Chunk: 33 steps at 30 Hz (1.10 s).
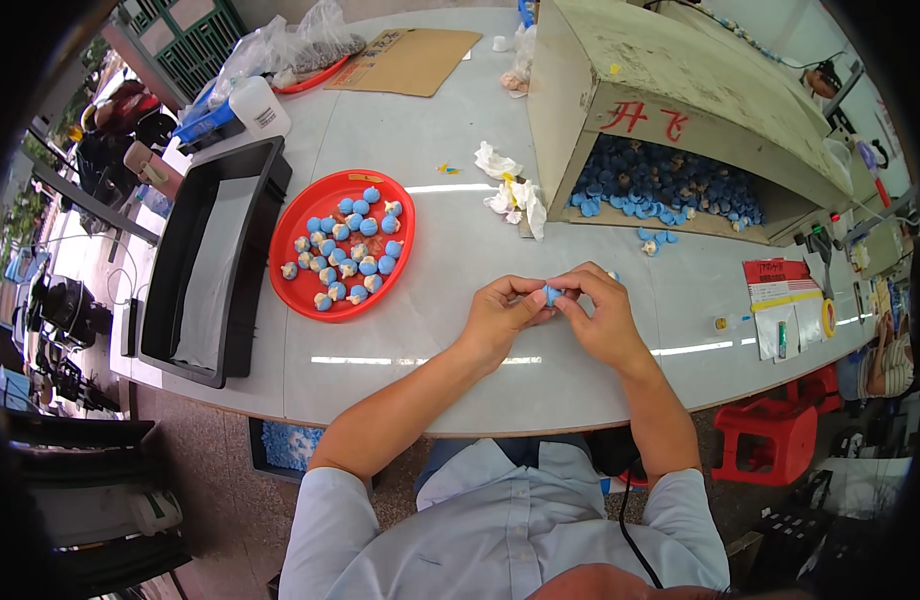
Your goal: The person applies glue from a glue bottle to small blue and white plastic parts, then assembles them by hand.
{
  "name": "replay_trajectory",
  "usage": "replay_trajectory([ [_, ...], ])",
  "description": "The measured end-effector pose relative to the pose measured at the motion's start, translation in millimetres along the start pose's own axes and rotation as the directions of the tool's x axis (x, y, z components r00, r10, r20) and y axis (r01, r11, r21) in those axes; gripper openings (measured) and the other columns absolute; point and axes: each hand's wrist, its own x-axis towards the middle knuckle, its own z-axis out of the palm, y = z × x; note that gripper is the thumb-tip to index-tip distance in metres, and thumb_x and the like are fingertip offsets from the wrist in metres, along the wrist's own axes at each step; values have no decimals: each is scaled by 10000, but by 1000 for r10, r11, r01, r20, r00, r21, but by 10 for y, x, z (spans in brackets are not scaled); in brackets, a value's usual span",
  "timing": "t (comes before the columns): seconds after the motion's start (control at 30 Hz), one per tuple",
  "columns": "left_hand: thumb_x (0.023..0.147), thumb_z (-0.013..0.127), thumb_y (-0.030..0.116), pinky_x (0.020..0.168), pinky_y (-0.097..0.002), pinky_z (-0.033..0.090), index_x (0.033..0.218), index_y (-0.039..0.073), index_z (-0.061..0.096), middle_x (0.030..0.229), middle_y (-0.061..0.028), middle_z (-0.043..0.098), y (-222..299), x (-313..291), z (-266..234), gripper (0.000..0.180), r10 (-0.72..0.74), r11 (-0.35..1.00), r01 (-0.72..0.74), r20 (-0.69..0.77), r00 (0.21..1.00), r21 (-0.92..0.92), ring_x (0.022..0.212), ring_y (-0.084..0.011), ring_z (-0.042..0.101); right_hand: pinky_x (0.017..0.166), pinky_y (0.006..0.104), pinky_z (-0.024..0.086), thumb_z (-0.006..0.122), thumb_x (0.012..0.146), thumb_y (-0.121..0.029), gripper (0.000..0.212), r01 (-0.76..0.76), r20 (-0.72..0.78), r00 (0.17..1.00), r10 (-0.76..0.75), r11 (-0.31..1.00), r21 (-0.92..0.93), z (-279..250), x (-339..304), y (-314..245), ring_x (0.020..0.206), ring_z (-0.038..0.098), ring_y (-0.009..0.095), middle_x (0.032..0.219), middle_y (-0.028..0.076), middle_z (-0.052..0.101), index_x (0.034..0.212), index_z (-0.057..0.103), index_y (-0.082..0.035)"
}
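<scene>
Black tray (242,270) on grey table (445,240) — cardboard sheet (405,62) farther back — red stool (770,438) at right.

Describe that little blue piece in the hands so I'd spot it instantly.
Start at the grey table, then find the left hand and right hand over its near half. Together they pinch a small blue piece. Unlike the blue balls in the red tray, it alone is held.

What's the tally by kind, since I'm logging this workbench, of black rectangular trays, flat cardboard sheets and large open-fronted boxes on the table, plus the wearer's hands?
Black rectangular tray: 1
Flat cardboard sheet: 1
Large open-fronted box: 1
Left hand and right hand: 2
Total: 5
</scene>
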Motion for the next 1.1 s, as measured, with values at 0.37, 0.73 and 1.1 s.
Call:
replay_trajectory([
  [0.37, 953, 628, 207, 835, -297, 552, 1054, 9, 599, 1069, -102, 641, 95, -2, 8, 224, -97, 995, 97, -7, 995, 32, 958, -178, 644, 691, 233, 461, 705, 804, -15, 234, -305, 98, 952, 289, 913, 271, 24, 15, 155, 743, 553, 99, 848, 25, 618, 1037, 683, -19],
  [0.73, 970, 601, 303, 750, -267, 535, 1021, 22, 586, 942, -89, 654, 146, -26, 52, 286, -198, 977, 207, -132, 971, 59, 859, -156, 659, 568, 198, 424, 605, 963, -314, 297, -633, 258, 760, 597, 591, 500, 168, 7, 82, 639, 512, 56, 788, 8, 585, 845, 584, -43],
  [1.1, 948, 638, 226, 705, -279, 543, 919, 19, 609, 862, -88, 663, 83, -33, 116, 211, -77, 987, 100, -174, 982, 128, 751, -170, 665, 554, 247, 356, 532, 984, -228, 320, -561, 126, 787, 605, 614, 555, 419, -40, 228, 635, 372, 55, 682, -36, 410, 715, 464, -69],
])
